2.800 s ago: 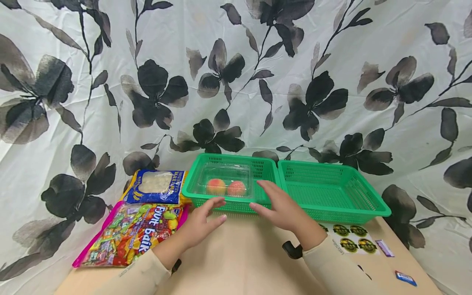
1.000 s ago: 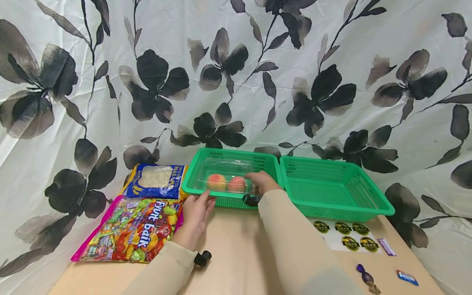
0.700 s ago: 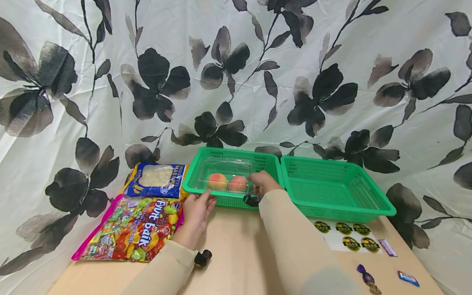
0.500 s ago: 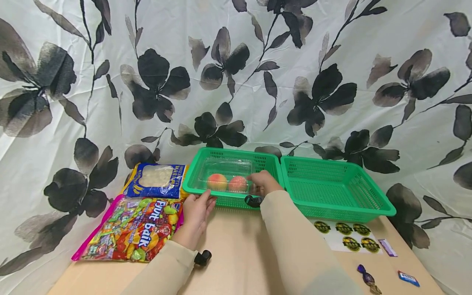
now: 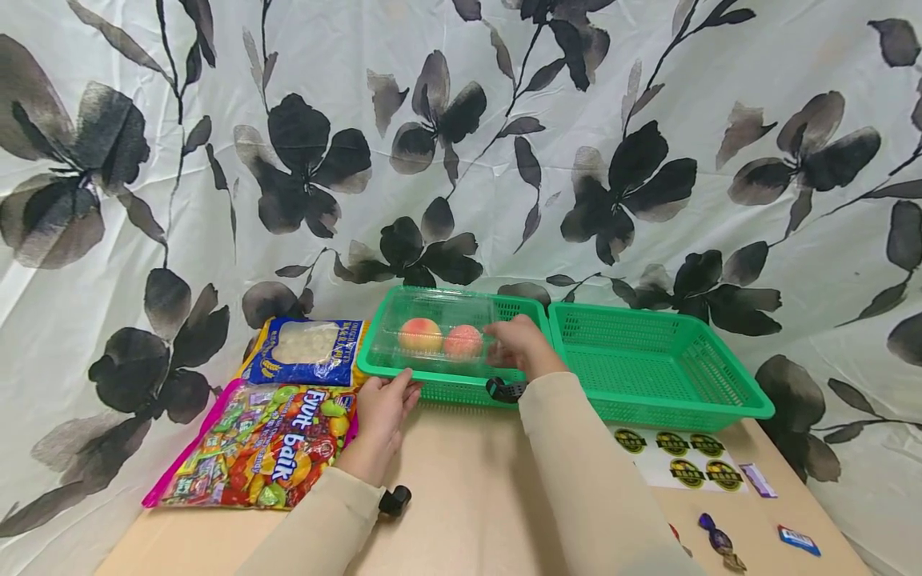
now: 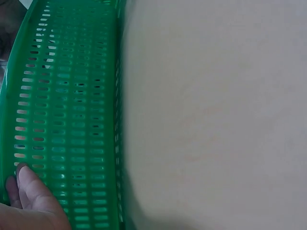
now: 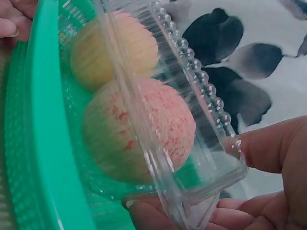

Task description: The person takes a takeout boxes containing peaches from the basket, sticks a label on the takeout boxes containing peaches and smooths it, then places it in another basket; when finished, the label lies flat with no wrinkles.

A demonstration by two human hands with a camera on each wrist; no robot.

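Note:
My right hand (image 5: 520, 346) pinches the right end of a clear plastic box (image 5: 403, 308); the right wrist view shows the thumb on one face and fingers beneath. Two peaches (image 7: 139, 129) lie inside it, one yellowish, one speckled pink. Seen from the head, the box sits raised over the left green basket (image 5: 446, 390), its far edge near the basket's back rim. My left hand (image 5: 383, 412) grips that basket's front rim, with the thumb on the outer wall in the left wrist view. Its other fingers are partly hidden by the basket.
A second green basket (image 5: 648, 376) stands against the first on the right. To the left lie a fruit candy bag (image 5: 266, 452) and a blue-and-yellow food packet (image 5: 306, 352). A sticker sheet (image 5: 691, 460) and several small wrapped sweets (image 5: 798, 540) lie at the right.
The clear box with the peaches has risen from inside the left basket, and my right hand has moved up with it. My left hand has stayed at the basket's front rim.

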